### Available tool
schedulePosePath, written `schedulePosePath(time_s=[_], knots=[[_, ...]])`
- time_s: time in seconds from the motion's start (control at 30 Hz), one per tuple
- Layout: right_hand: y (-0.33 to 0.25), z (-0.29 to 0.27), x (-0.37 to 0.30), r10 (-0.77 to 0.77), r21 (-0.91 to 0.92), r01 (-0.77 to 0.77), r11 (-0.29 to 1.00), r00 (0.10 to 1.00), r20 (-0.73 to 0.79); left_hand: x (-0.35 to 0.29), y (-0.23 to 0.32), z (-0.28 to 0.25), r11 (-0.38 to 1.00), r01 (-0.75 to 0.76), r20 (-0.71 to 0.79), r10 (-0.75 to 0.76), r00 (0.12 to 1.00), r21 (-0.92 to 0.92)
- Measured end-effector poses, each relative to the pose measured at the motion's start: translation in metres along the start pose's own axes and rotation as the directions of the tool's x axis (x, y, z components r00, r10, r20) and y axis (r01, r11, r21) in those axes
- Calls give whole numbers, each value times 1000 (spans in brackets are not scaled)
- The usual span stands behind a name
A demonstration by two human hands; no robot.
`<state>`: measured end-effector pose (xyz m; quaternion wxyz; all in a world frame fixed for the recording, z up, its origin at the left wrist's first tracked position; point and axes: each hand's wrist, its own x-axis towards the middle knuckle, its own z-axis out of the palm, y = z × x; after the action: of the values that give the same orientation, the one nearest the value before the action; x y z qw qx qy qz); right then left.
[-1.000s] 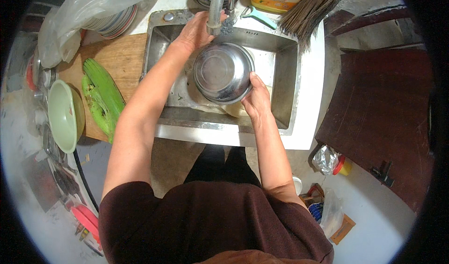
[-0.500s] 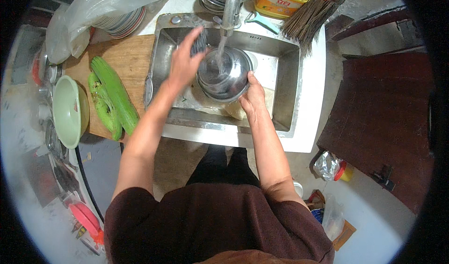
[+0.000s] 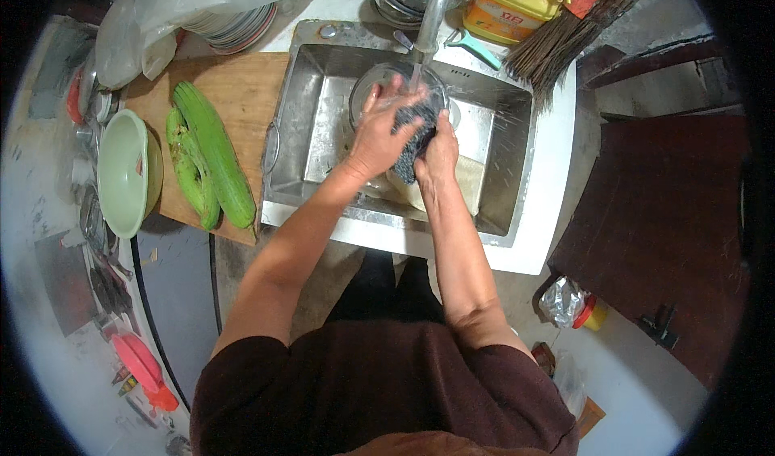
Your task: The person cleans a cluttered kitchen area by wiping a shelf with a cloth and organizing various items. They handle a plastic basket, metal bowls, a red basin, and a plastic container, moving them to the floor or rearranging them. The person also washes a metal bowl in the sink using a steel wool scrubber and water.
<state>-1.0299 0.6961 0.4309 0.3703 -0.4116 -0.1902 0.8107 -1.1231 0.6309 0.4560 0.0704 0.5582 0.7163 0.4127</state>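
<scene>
A dark, mesh-like scouring pad (image 3: 413,145) is between my two hands under the running faucet (image 3: 437,12). My right hand (image 3: 438,151) grips the pad's right side, its thumb on top. Against the pad's left side is my left hand (image 3: 379,133), fingers spread and a little blurred by motion. Behind the hands, a shiny metal bowl (image 3: 360,92) sits in the stainless steel sink (image 3: 300,117), partly covered by them. Water splashes around it. Below the pad, a pale, flat item (image 3: 467,183) lies on the sink bottom.
Left of the sink, two long green gourds (image 3: 211,161) lie on a wooden cutting board (image 3: 266,80), beside a pale green basin (image 3: 121,173). Behind the sink stand stacked metal bowls (image 3: 395,0), a peeler (image 3: 478,50), a yellow jug (image 3: 508,8) and a straw brush (image 3: 557,40).
My left hand has come down and right with the scouring pad to meet my right hand. The right hand has let go of the bowl and now grips the pad.
</scene>
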Motion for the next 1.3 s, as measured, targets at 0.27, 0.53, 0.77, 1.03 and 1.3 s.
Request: schedulePosePath(time_s=[0.27, 0.53, 0.77, 1.03, 1.3], knots=[[12, -15, -8, -24, -77, 18, 997, 997, -78, -5, -41, 7, 921, 368, -232, -388, 892, -126], [14, -33, -8, -220, -357, 199, 912, 975, -18, 1, -65, 8, 733, 420, -165, -578, 799, -535], [32, -27, -11, -454, -782, 477, 401, 845, 283, 12, -4, 13, 937, 225, -109, -261, 959, -265], [7, -31, -16, -343, -774, 458, 437, 880, 327, 1, -13, -7, 994, -62, 263, 82, 961, -87], [-16, -35, 0, -269, -770, 513, 378, 857, 439, 15, 2, -30, 998, 19, 445, 9, 896, -59]])
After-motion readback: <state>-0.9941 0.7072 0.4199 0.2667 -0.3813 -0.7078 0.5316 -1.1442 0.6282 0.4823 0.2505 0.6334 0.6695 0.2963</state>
